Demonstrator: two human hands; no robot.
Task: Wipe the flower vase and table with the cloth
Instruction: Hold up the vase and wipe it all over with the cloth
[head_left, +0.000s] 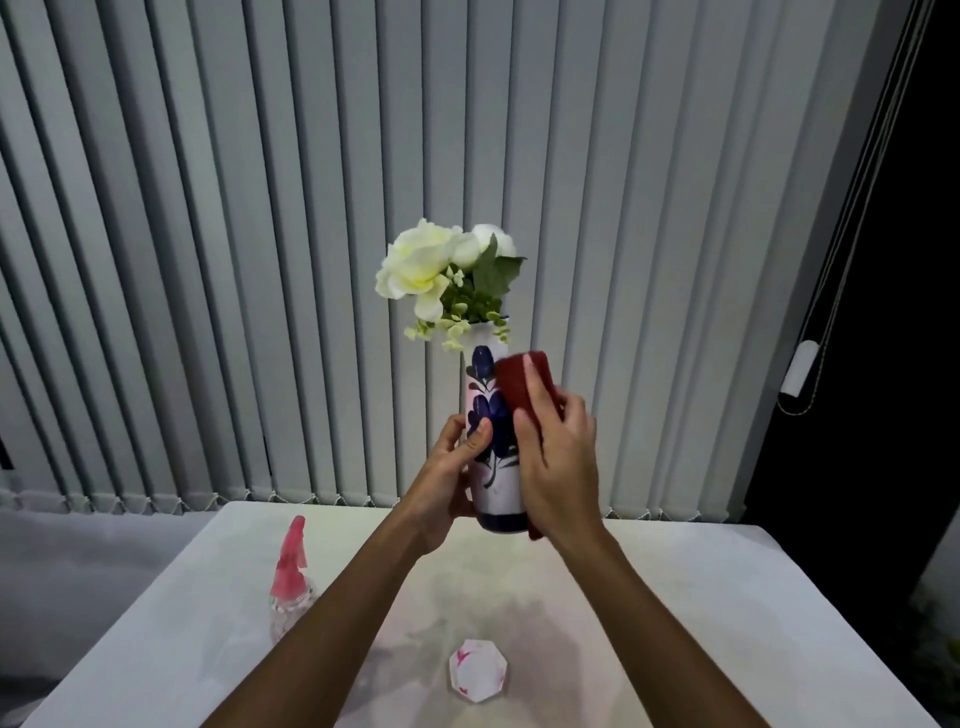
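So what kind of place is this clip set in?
Probably a home or small office room. Grey vertical blinds cover a window behind a white table. On it stand a spray bottle and a small dish. The hands hold up a flower vase.

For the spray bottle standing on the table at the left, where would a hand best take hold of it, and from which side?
Probably around the narrow neck just below the pink trigger head of the spray bottle, coming from the near right, the side facing the person. It stands upright on the table with open space around it, and the left hand, now on the vase, is nearest.
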